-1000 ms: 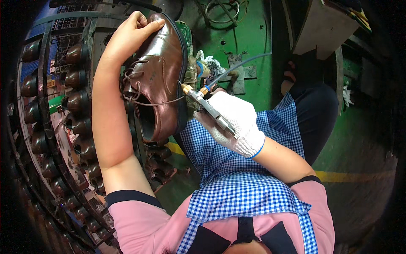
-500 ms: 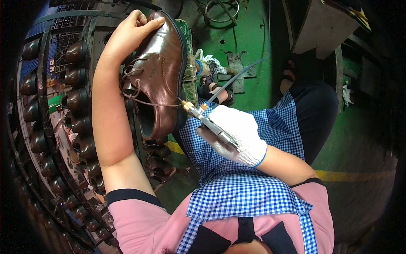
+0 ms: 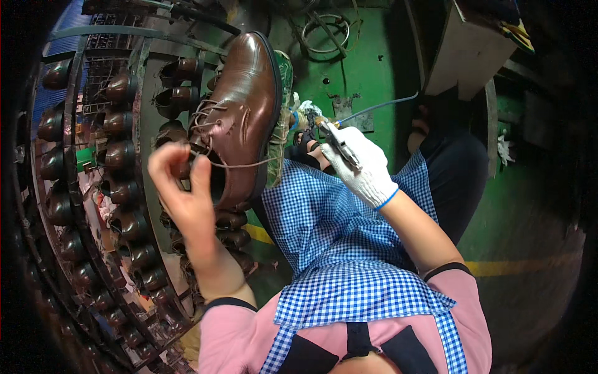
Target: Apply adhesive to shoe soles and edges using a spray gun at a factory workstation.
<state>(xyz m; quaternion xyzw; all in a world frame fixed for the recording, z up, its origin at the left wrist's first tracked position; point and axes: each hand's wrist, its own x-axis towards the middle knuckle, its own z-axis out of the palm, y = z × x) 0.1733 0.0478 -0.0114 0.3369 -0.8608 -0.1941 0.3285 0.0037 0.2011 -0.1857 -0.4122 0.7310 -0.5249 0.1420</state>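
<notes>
A brown leather lace-up dress shoe [image 3: 252, 103] lies toe away from me against a worn green padded support [image 3: 281, 81]. Its lace [image 3: 240, 166] hangs across the side near the heel. My bare left hand [image 3: 187, 193] is beside the shoe's opening, close to the laces, thumb and fingers apart and curved, slightly blurred. In a white knit glove, my right hand [image 3: 364, 162] grips a small metal air gun [image 3: 341, 147], right of the shoe and clear of it. A thin blue-grey hose [image 3: 380, 106] runs from the gun to the right.
Dark metal racks [image 3: 75, 106] carrying many brown shoes [image 3: 118, 121] stand at my left. A box-like panel [image 3: 470, 53] is at the upper right. On the green floor [image 3: 386, 75] are a metal ring [image 3: 326, 34] and yellow lines. A blue checked apron [image 3: 349, 224] covers my lap.
My left hand has moved from the shoe's toe back toward its opening. My right hand has drawn the gun away from the shoe, to the right and farther out. The shoe sits slightly lower in view.
</notes>
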